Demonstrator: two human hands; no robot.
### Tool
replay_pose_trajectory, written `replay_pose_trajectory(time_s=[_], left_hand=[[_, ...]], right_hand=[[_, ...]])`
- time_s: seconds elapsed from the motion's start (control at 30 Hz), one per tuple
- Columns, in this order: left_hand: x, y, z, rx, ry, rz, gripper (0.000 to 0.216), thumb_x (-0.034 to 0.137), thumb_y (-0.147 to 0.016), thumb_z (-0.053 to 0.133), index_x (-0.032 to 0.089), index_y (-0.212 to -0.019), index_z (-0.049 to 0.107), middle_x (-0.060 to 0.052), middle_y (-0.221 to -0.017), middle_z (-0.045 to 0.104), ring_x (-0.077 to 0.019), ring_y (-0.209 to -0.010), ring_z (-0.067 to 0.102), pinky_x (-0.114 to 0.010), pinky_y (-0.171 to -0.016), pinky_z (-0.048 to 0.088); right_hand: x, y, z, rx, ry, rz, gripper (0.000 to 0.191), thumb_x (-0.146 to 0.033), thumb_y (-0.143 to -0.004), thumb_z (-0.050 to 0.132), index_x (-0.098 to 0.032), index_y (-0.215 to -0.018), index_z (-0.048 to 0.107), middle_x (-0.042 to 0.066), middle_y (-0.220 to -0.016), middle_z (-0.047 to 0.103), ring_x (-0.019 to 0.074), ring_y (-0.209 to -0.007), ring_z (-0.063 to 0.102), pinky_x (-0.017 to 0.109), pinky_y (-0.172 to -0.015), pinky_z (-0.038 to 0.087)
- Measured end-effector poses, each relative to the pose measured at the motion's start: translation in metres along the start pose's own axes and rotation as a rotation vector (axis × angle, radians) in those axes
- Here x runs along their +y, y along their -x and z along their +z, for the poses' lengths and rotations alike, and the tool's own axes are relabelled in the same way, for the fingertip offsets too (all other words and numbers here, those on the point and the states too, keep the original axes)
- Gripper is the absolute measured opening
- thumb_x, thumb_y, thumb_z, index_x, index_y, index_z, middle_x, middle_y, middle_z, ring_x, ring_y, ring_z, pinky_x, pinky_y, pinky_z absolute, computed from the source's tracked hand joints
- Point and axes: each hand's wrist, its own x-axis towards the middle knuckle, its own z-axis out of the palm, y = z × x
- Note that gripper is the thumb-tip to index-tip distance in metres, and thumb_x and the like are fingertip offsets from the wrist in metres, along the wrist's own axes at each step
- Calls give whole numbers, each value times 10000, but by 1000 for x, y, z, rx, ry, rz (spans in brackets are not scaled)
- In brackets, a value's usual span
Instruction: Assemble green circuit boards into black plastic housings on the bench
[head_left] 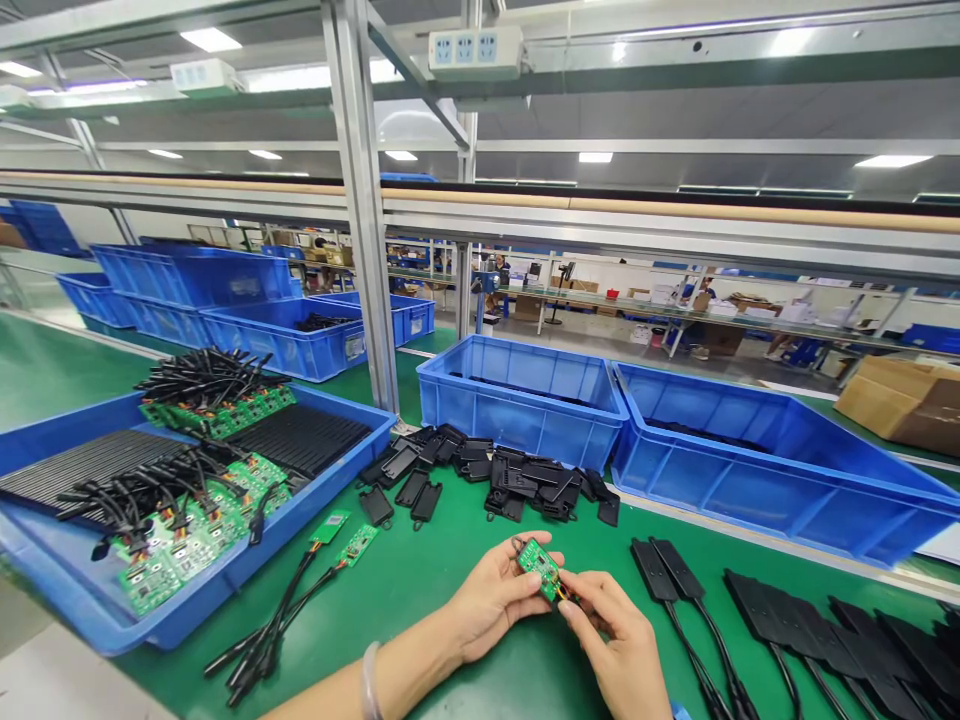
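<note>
My left hand [487,605] holds a small green circuit board [538,566] between thumb and fingers, above the green bench. A dark loop shows at the board's upper left end, like those on the black plastic case halves [401,460] piled beyond my hands. My right hand [619,640] pinches the coloured wires [562,592] at the board's lower right end; its fingers partly hide them. Left of my hands lie two loose boards with black cables [281,615]. On the right are finished-looking flat black cases with cables [664,570].
A shallow blue tray [176,620] at the left holds several boards with cables. Two blue bins [525,415] [750,480] stand behind the case halves. More black cases [795,620] lie at the right edge. A metal post [360,200] rises from the bench.
</note>
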Motion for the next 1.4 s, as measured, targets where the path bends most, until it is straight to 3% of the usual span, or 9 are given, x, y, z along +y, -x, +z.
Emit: replay_pose_trajectory(time_s=[0.1,0.2,0.37,0.5,0.63,0.9,1.17,1.33,1.4], left_hand=[[-7,0,4,54,25,14,437,167,-725,710,168,-1117,517,-126,-1119,612,-231,-996,611,-402,-877,474],[-16,-2,6,190,13,32,340,239,-759,678,150,-1045,516,-128,-1044,639,-225,-908,635,-387,-795,505],[-21,-3,4,300,-66,51,296,293,-767,654,143,-980,514,-116,-967,656,-207,-816,642,-337,-693,516],[-18,-4,2,302,-115,77,308,299,-758,659,136,-974,513,-116,-945,663,-220,-852,644,-319,-697,508],[-17,-3,4,297,-172,103,328,323,-750,667,134,-961,501,-110,-917,669,-215,-825,650,-316,-689,506],[-16,0,11,264,-251,179,393,434,-765,637,177,-968,420,-94,-881,687,-216,-826,660,-333,-721,509],[-13,1,14,245,-222,165,370,413,-769,634,184,-946,404,-89,-876,689,-221,-836,659,-333,-719,505],[-12,4,15,225,-240,170,346,407,-796,603,185,-963,397,-91,-880,686,-221,-829,659,-318,-686,506],[-11,5,15,225,-274,191,324,401,-814,583,184,-971,401,-91,-888,684,-214,-831,657,-324,-704,508]], right_hand=[[1,0,1,18,137,-86,249,-336,-866,525,-272,-1045,686,57,-834,562,175,-722,583,250,-629,490],[3,1,5,-29,203,-125,249,-326,-887,485,-265,-1027,682,45,-783,551,165,-708,578,251,-651,484],[7,2,11,-59,155,31,223,-396,-850,520,-210,-939,607,11,-712,562,139,-575,558,223,-511,443],[6,0,10,-186,110,272,265,-447,-822,525,-198,-734,506,-48,-522,494,118,-437,512,213,-450,378],[5,0,9,-294,101,327,373,-482,-838,476,-195,-600,468,-65,-419,414,108,-391,468,210,-440,315],[8,-1,11,-224,-180,381,371,-496,-774,566,-163,-613,535,-20,-531,522,99,-439,454,213,-455,322],[8,-1,12,-184,-187,414,409,-531,-748,588,-149,-604,561,-7,-514,543,100,-430,454,222,-457,320],[5,-3,12,-280,-255,484,430,-555,-742,573,-136,-652,601,-12,-510,530,93,-418,430,217,-440,296],[2,-4,12,-248,-208,455,419,-545,-750,566,-143,-636,590,-13,-509,526,95,-429,429,219,-450,305]])
